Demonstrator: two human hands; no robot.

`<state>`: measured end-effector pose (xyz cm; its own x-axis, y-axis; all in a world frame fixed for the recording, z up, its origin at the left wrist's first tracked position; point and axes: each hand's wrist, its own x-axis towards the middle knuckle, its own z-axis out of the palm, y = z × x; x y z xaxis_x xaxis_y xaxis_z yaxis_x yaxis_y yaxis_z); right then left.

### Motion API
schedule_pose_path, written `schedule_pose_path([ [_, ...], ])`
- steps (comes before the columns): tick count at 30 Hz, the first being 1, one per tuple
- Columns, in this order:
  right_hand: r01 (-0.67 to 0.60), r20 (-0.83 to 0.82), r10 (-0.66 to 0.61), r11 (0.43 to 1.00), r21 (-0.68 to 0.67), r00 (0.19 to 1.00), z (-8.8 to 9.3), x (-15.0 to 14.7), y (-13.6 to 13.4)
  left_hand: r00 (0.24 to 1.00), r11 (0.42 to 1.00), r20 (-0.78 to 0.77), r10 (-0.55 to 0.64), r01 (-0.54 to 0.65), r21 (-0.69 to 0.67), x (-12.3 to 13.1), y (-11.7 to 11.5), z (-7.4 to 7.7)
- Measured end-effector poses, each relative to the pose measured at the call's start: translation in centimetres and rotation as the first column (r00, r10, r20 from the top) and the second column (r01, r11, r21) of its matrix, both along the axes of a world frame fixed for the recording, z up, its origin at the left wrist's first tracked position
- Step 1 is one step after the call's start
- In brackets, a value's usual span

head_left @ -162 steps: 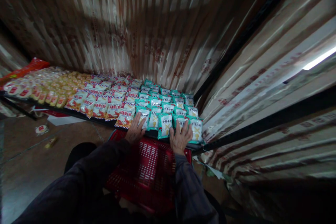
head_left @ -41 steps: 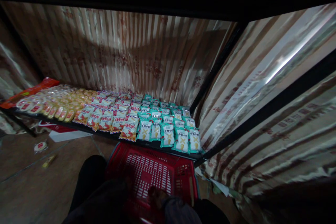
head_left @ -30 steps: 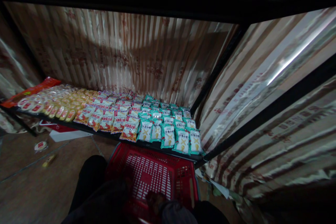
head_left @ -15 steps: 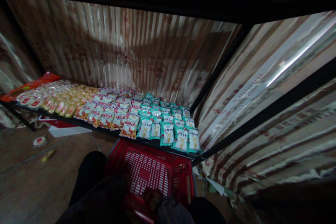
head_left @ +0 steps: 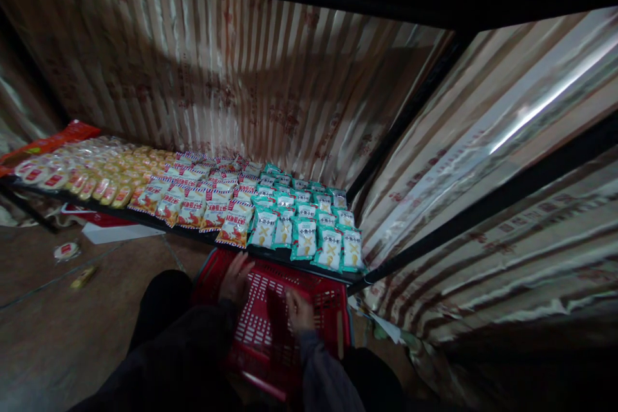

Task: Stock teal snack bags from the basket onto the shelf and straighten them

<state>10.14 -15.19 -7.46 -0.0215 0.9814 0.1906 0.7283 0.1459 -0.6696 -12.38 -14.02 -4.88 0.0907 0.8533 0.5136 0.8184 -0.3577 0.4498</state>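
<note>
My left hand [head_left: 235,278] is over the left side of a red plastic basket [head_left: 340,309], its fingers stretched toward the shelf edge, holding nothing. Above the basket's middle is my right hand [head_left: 300,311], fingers loosely bent and slightly blurred, with nothing visible in them. The slotted basket sits between my knees, below the shelf's front edge. Nearest to the hands on the shelf are green-and-white snack packets [head_left: 305,238] in rows. Left of these lie red-and-white striped snack packets [head_left: 234,224].
Yellow wrapped snacks [head_left: 120,195], white wrapped snacks [head_left: 55,179] and an orange bag [head_left: 67,135] fill the shelf's left end. A white round packet [head_left: 66,251] and a yellow one [head_left: 83,277] lie on the floor. Dark frame bars [head_left: 483,212] and striped curtains [head_left: 251,77] surround the shelf.
Both hands have come up and forward over the basket; earlier a dark, blurred hand was low by its near edge. The view has shifted slightly. The packets rest as before.
</note>
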Motion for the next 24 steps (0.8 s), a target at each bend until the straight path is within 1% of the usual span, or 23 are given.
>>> schedule_pose_path([
  [1, 0.104, -0.022, -0.102, 0.986, 0.128, 0.995, 1.7, 0.8, 1.5, 0.999, 0.999, -0.017, 0.027, -0.027, 0.025, 0.4, 1.3, 0.7],
  [2, 0.234, -0.028, -0.235, 0.934, 0.272, 0.972, 3.4, 1.5, 3.0, 0.997, 0.997, -0.039, 0.061, -0.059, 0.054, 0.8, 2.7, 1.5],
  [3, 0.327, -0.022, -0.345, 0.864, 0.382, 0.938, 5.1, 2.2, 4.5, 0.994, 0.995, -0.071, 0.078, -0.073, 0.071, 1.2, 4.1, 2.3],
  [4, 0.390, -0.003, -0.436, 0.803, 0.451, 0.900, 6.6, 2.7, 6.0, 0.991, 0.994, -0.102, 0.084, -0.076, 0.080, 1.5, 5.5, 3.0],
  [5, 0.420, 0.034, -0.496, 0.770, 0.481, 0.868, 7.8, 3.0, 7.3, 0.988, 0.993, -0.120, 0.096, -0.086, 0.081, 1.8, 6.7, 3.5],
  [6, 0.439, 0.074, -0.539, 0.751, 0.494, 0.839, 8.6, 3.1, 8.5, 0.985, 0.991, -0.130, 0.114, -0.105, 0.077, 1.9, 7.8, 3.8],
  [7, 0.444, 0.120, -0.567, 0.743, 0.501, 0.815, 9.0, 3.2, 9.4, 0.982, 0.990, -0.137, 0.129, -0.120, 0.073, 2.0, 8.6, 4.0],
  [9, 0.434, 0.207, -0.592, 0.747, 0.503, 0.779, 8.8, 3.0, 10.6, 0.978, 0.989, -0.153, 0.143, -0.134, 0.068, 1.8, 9.8, 3.8],
  [11, 0.415, 0.267, -0.598, 0.752, 0.513, 0.755, 7.7, 2.9, 11.4, 0.972, 0.988, -0.183, 0.145, -0.134, 0.070, 1.5, 10.3, 3.3],
  [13, 0.399, 0.292, -0.604, 0.746, 0.533, 0.741, 6.5, 2.8, 11.7, 0.963, 0.987, -0.223, 0.153, -0.141, 0.072, 1.4, 10.5, 2.7],
  [15, 0.393, 0.290, -0.620, 0.726, 0.565, 0.729, 5.8, 2.9, 12.0, 0.950, 0.984, -0.260, 0.174, -0.161, 0.072, 1.4, 10.5, 2.3],
  [19, 0.375, 0.275, -0.648, 0.679, 0.631, 0.711, 5.3, 3.3, 12.5, 0.929, 0.979, -0.307, 0.204, -0.187, 0.085, 1.5, 10.7, 1.9],
  [24, 0.352, 0.241, -0.658, 0.634, 0.688, 0.714, 4.7, 3.5, 13.0, 0.926, 0.978, -0.320, 0.199, -0.170, 0.118, 1.2, 11.1, 1.4],
])
